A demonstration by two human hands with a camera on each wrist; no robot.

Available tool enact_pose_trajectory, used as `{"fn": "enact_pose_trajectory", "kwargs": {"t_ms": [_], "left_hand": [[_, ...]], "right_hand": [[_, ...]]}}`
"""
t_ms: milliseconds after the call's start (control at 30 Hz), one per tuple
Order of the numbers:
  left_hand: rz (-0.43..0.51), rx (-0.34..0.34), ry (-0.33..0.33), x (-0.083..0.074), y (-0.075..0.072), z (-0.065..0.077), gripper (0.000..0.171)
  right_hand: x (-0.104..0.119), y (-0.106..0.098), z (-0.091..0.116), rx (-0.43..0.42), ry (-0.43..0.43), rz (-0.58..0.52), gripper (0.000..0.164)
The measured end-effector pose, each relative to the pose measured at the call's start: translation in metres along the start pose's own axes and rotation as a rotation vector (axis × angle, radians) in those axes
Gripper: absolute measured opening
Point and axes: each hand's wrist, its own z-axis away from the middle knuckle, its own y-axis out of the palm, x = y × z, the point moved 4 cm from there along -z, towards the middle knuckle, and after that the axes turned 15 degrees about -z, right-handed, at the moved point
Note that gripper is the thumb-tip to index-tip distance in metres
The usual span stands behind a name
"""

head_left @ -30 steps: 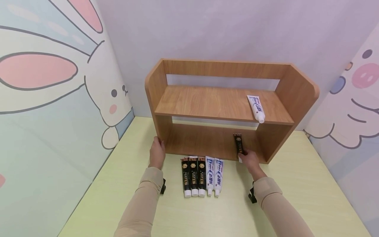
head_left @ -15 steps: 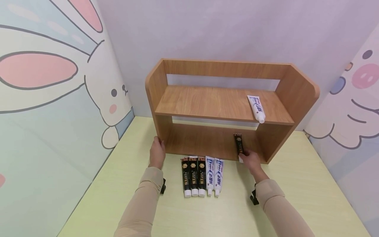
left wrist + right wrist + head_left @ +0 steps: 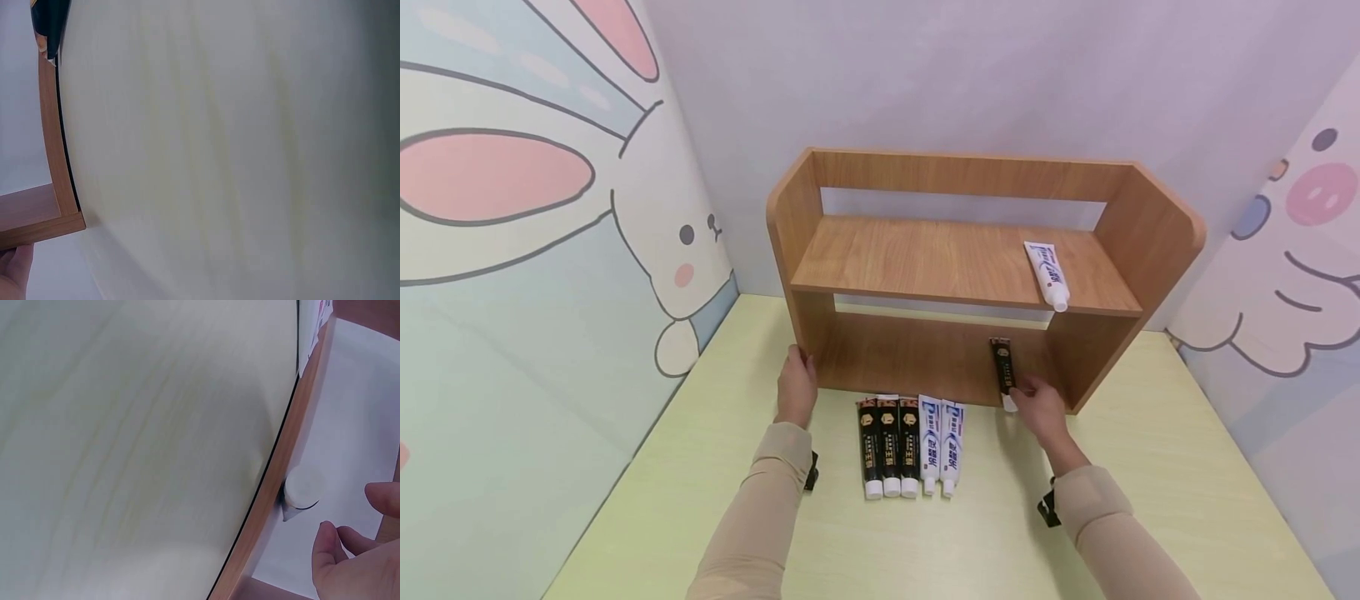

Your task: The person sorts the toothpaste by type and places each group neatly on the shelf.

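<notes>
A two-tier wooden shelf (image 3: 955,260) stands on the table. My left hand (image 3: 797,385) rests against its left side panel; in the left wrist view the part of the hand (image 3: 15,273) in sight touches the panel's outer face. On the lower tier at right lies a black toothpaste tube (image 3: 1004,367), its white cap (image 3: 304,486) toward the front edge. My right hand (image 3: 1039,407) is beside the cap. The right wrist view shows thumb and fingers spread apart, relaxed, with nothing between them. A white toothpaste tube (image 3: 1047,275) lies on the upper tier at right.
On the table (image 3: 880,542) before the shelf, several toothpaste tubes lie side by side: black ones (image 3: 890,446) at left, white ones (image 3: 951,450) at right. Cartoon-printed walls (image 3: 535,350) enclose the sides, and a pale wall (image 3: 970,75) stands behind.
My right hand has let go of the black toothpaste tube and drawn slightly right and back, uncovering its white cap. The left hand keeps its place at the shelf.
</notes>
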Motion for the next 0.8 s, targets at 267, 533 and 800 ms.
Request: {"fn": "enact_pose_trajectory", "kwargs": {"t_ms": [267,533,800], "left_hand": [[-0.011,-0.009,0.002,0.001,0.000,-0.001,0.030],[0.003,-0.006,-0.005,0.001,0.001,0.000,0.033],[-0.047,-0.059,0.055,0.001,0.000,-0.001,0.024]], "right_hand": [[0.004,0.009,0.010,0.004,-0.026,-0.016,0.049],[0.009,0.017,0.017,-0.007,-0.091,-0.007,0.040],[0.004,0.030,0.026,0.046,-0.009,0.008,0.046]]}}
